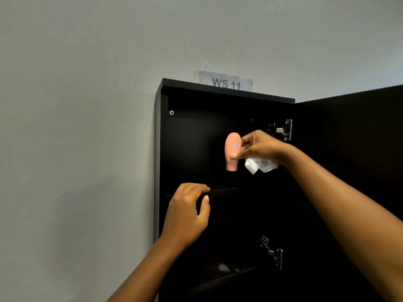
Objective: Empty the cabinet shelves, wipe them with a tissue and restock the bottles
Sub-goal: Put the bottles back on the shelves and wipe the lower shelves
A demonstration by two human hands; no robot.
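A black wall cabinet (224,90) stands open, its inside very dark. My right hand (261,149) is inside the top compartment and pinches a small pink bottle (233,149), cap pointing down, between thumb and fingers. A crumpled white tissue (259,165) is tucked under the same hand's palm. My left hand (187,212) is lower, fingers curled over the front edge of the upper shelf (224,190), thumb below it. No other bottles show on the shelves.
The cabinet door (349,149) swings open to the right, held by two metal hinges (284,129) (272,251). A paper label reading WS 11 (226,82) is taped to the grey wall above. A faint pale patch (224,268) shows on a lower shelf.
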